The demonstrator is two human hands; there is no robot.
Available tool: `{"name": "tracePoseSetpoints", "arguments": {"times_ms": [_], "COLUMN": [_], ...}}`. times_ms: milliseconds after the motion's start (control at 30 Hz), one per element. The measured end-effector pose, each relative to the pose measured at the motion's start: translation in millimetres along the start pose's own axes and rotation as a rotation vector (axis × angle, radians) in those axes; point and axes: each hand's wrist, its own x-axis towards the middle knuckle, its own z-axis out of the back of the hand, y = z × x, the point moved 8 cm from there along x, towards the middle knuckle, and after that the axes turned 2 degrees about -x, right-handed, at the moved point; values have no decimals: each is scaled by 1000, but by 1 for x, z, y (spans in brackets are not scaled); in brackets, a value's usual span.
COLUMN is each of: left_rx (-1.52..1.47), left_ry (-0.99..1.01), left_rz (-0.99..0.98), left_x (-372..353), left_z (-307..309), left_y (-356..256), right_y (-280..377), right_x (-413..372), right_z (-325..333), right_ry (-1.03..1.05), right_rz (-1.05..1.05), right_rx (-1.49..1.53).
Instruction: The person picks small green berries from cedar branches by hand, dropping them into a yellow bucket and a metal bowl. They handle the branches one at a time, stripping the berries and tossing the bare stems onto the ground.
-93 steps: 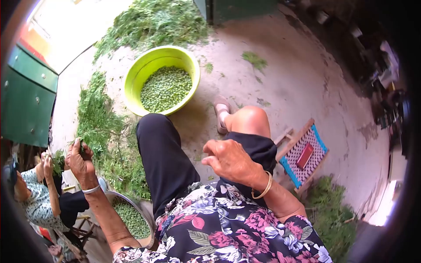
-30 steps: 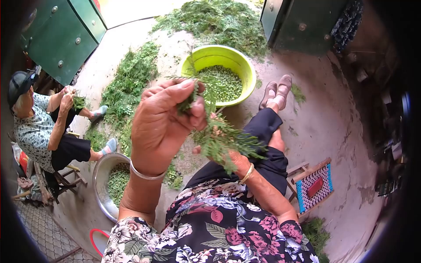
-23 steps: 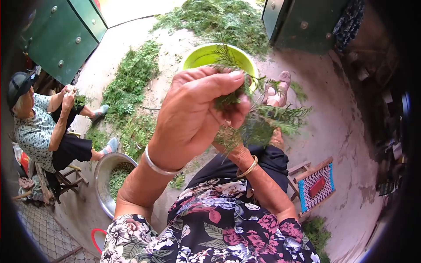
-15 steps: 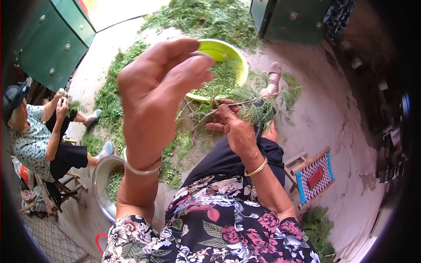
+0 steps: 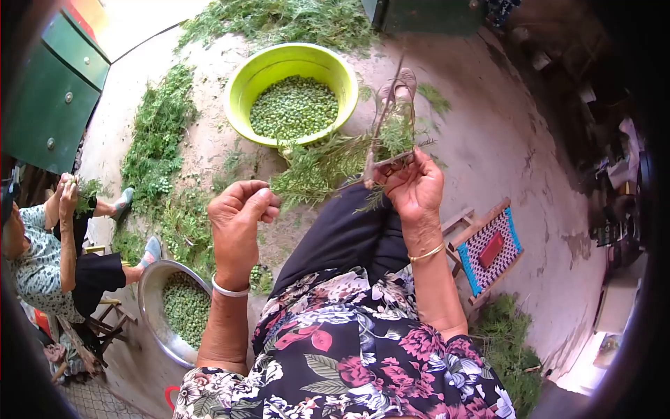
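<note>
My right hand [image 5: 414, 187] is closed on a feathery evergreen branch [image 5: 324, 167], gripping its woody stem. The foliage spreads leftward over my lap. Just left of the leaf tips, my left hand [image 5: 241, 216] has curled fingers with the thumb against them; anything small between them is hidden. Beyond the branch stands a yellow-green basin [image 5: 241, 119] holding many small round green cones [image 5: 293, 106]. A metal basin [image 5: 155, 328] beside my left forearm holds more of the same cones.
At the left, a seated person [image 5: 45, 237] handles a green sprig. Cut greenery [image 5: 157, 133] lies in heaps on the floor. A woven-seat stool [image 5: 492, 248] with a red object stands at my right. Green cabinets [image 5: 63, 91] stand at the back.
My left hand has lowered from close to the camera. My right hand has moved right and turned palm-up, still gripping a branch. The yellow-green basin's contents are now uncovered as the view shifts.
</note>
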Motion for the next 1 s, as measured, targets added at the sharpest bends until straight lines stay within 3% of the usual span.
{"name": "tracePoseSetpoints", "arguments": {"times_ms": [67,167,200,300,367,433,500,567,633,700,767,833,900,933,1000], "left_rx": [80,133,80,49,137,152,117,129,10,-28,-352,-392,-50,-156,117], "left_ry": [25,73,65,57,103,149,183,174,292,336,461,471,662,661,780], "left_rz": [-14,-38,17,80,39,49,50,76,151,174,378,426,332,339,319], "left_x": [-1,-1,-2,-4,-5,-11,-18,-19,-20,-20,-30,-33,-39,-45,-52], "left_z": [-5,-13,-14,-16,-21,-24,-35,-38,-44,-41,-52,-48,-52,-60,-66], "left_y": [7,19,25,29,26,31,33,31,36,42,49,50,46,46,45], "right_y": [6,17,22,29,21,14,14,5,1,12,10,10,8,7,8], "right_x": [2,6,7,-3,-14,-8,-6,-8,-7,-6,-2,-8,-10,-10,-11], "right_z": [7,41,38,44,21,6,9,1,5,2,1,-10,-11,-12,-13], "right_ry": [151,9,121,128,28,256,266,478,411,412,477,614,567,555,472], "right_rz": [-24,114,154,130,82,56,61,-163,-230,-44,-64,-82,-90,-100,-132], "right_rx": [139,130,53,-178,-149,98,62,200,203,137,118,143,135,162,241]}}
